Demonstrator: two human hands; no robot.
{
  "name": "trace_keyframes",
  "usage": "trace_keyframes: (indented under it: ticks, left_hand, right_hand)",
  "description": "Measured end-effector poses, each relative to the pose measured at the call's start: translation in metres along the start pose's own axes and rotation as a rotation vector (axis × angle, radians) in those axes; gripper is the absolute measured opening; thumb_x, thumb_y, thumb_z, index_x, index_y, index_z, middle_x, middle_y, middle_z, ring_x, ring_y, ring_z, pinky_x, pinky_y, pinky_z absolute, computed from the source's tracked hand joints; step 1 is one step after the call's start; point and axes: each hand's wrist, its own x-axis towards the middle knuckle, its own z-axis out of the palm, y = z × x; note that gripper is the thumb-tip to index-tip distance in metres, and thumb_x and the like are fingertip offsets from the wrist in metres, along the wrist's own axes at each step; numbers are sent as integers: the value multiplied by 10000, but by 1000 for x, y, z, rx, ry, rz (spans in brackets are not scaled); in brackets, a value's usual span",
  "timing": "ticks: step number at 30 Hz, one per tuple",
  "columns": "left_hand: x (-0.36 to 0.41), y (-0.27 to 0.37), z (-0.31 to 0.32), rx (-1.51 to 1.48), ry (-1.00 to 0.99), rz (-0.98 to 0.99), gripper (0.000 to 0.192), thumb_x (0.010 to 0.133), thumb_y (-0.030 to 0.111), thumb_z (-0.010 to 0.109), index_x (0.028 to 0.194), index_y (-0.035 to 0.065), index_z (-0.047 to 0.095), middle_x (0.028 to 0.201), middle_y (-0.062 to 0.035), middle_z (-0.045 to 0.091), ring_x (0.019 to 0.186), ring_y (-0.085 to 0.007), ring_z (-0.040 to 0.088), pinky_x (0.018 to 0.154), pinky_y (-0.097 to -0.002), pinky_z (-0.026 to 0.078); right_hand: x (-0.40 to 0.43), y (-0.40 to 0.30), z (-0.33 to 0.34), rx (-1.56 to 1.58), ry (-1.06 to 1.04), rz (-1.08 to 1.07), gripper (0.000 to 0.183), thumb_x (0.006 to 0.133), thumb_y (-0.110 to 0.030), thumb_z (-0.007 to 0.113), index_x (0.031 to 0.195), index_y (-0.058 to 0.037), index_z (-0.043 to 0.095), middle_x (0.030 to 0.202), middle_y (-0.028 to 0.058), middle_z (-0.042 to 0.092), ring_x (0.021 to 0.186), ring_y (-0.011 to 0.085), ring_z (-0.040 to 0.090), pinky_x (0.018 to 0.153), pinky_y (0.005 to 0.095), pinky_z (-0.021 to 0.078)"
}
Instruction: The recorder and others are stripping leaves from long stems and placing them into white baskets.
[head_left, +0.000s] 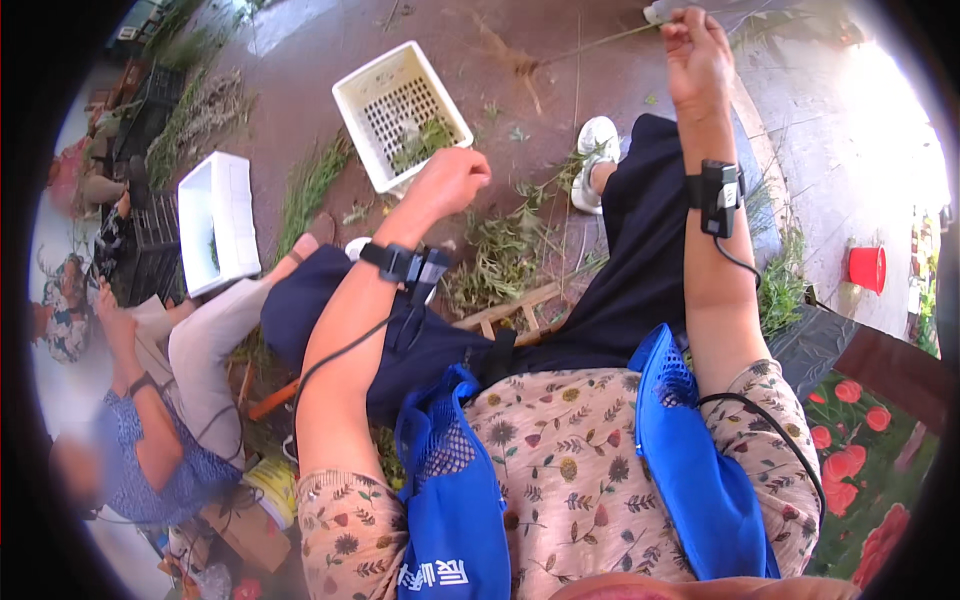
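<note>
My right hand (701, 60) is raised far out at the upper right, its fingers pinched on a long thin plant stem (600, 45). That stem runs leftward to a blurred brown tangle like roots (517, 60). My left hand (450, 180) is at the near corner of a white plastic basket (349, 112) with slotted holes. Its fingers are curled in, and no item shows out of them; the palm is hidden. Green leafy sprigs (424, 142) lie in the basket. More cut greenery (495, 255) is heaped on the floor between my legs.
Left of me sits another person (150, 450), near a white foam box (244, 217). Long green stalks (311, 187) lie by the basket. A small wooden stool or frame (517, 315) is between my thighs. At the right stands a red bucket (867, 270). Cables run along both my arms.
</note>
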Motion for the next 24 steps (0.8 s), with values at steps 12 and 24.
trace_keyframes:
  ticks: [12, 24]
  left_hand:
    - [-20, 21, -108, -272, 694, -436, 115, 860, 72, 611, 932, -3, 659, 755, -25, 645, 636, -90, 579, 556, -234, 465]
    - [10, 54, -128, -625, 719, -204, 191, 888, 89, 618, 1048, -15, 609, 814, -11, 620, 625, -41, 536, 542, -177, 429]
  right_hand:
    - [-72, 33, 49, -291, -168, 249, 69, 917, -87, 566, 906, -24, 541, 808, 78, 621, 642, 115, 586, 608, 273, 529]
    - [-130, 61, 63, -379, -514, 413, 41, 869, -9, 594, 850, 4, 560, 745, 48, 619, 591, 98, 579, 552, 238, 496]
